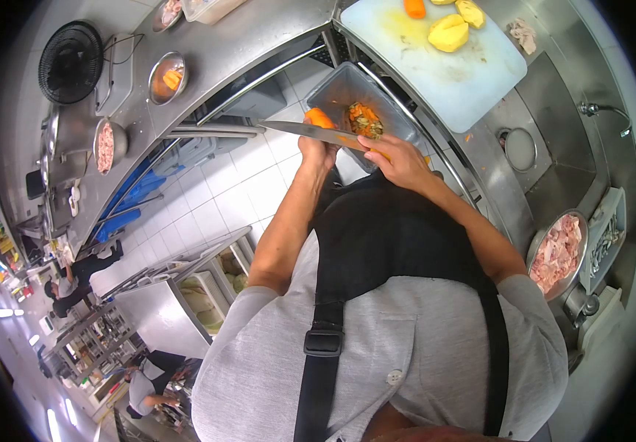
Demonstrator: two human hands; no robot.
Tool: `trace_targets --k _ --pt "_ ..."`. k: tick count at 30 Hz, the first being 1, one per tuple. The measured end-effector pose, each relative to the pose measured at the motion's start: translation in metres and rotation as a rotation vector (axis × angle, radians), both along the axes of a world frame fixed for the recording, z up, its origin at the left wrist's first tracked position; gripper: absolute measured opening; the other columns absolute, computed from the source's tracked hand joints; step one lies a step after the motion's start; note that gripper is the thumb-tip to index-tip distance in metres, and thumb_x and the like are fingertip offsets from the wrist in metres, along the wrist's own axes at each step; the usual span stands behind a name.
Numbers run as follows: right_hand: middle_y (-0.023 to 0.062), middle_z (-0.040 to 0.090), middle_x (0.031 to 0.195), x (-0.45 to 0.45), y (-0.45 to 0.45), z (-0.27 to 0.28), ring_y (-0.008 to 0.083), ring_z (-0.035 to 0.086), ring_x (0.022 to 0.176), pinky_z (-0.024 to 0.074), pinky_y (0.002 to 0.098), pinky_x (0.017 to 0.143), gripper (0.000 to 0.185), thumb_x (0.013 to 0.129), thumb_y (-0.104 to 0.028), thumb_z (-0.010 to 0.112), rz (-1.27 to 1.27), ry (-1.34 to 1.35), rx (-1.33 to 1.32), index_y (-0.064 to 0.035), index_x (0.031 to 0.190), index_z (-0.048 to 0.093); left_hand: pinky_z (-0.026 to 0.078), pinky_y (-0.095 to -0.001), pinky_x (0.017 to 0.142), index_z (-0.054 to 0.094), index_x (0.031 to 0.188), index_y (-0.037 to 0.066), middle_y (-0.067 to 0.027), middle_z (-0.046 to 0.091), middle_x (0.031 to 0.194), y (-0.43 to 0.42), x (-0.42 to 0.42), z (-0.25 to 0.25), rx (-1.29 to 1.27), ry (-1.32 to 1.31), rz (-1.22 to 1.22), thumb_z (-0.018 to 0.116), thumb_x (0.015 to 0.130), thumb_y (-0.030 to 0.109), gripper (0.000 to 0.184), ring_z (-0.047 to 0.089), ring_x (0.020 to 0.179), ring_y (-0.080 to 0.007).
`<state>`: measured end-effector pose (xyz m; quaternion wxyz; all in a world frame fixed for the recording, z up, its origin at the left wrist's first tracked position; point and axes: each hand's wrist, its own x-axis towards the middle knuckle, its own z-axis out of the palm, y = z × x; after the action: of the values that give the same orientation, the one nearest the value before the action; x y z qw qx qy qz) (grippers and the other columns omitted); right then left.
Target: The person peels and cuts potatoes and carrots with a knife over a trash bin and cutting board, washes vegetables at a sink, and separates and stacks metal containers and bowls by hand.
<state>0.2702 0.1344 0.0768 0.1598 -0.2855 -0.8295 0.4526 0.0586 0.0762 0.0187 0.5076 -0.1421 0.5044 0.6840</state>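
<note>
My left hand (318,152) is closed around a carrot (319,118), whose orange end sticks up past the fingers. In my right hand (400,160) is a large kitchen knife (311,131), its blade pointing left and lying across the carrot, close to my left fingers. Beyond and below both hands stands a grey bin (333,87) with orange and brownish peelings (363,119) in it. The knife's handle is mostly hidden by my right hand.
A white cutting board (414,74) holds peeled yellow pieces (448,34) and a carrot piece (414,8). Bowls of raw meat (556,250) (105,147) stand at both sides. A metal bowl (167,78) has carrot pieces. A sink (553,96) is at right; two people work at far left.
</note>
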Motion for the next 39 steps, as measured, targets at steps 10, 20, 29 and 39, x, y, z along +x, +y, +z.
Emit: trace_targets --k 10,20,29,39 --pt "0.0174 0.072 0.109 -0.030 0.014 -0.049 0.0345 0.069 0.100 0.0535 0.0401 0.089 0.033 0.099 -0.023 0.063 -0.054 0.164 -0.048 -0.0050 0.126 0.069 0.050 -0.0347 0.063 0.054 0.117 0.007 -0.0109 0.061 0.093 -0.019 0.021 -0.004 0.051 -0.062 -0.225 0.041 0.106 0.045 0.041 0.060 0.075 -0.0239" --pt "0.0169 0.071 0.122 -0.015 0.011 -0.022 0.0298 0.069 0.112 0.0510 0.0356 0.099 0.033 0.098 -0.019 0.064 0.002 0.094 -0.254 -0.0010 0.125 0.068 0.047 -0.0339 0.059 0.053 0.116 0.003 -0.0134 0.058 0.092 -0.014 -0.008 -0.008 0.086 -0.042 -0.178 0.038 0.106 0.044 0.045 0.056 0.071 -0.0234" --pt "0.0174 0.071 0.120 -0.016 0.014 -0.026 0.0330 0.068 0.110 0.0520 0.0380 0.097 0.032 0.098 -0.022 0.063 -0.020 0.070 -0.141 -0.0024 0.123 0.070 0.047 -0.0354 0.061 0.053 0.115 0.002 -0.0145 0.058 0.089 -0.019 -0.001 -0.003 0.113 -0.120 -0.198 0.039 0.106 0.044 0.045 0.056 0.070 -0.0239" --pt "0.0190 0.074 0.105 -0.048 0.039 -0.084 0.0359 0.070 0.100 0.0534 0.0421 0.088 0.034 0.099 -0.033 0.060 -0.156 -0.142 -0.316 -0.0065 0.116 0.073 0.051 -0.0347 0.071 0.055 0.119 0.003 -0.0155 0.064 0.097 -0.048 0.012 -0.006 0.208 -0.140 -0.438 0.038 0.106 0.046 0.048 0.060 0.080 -0.0230"
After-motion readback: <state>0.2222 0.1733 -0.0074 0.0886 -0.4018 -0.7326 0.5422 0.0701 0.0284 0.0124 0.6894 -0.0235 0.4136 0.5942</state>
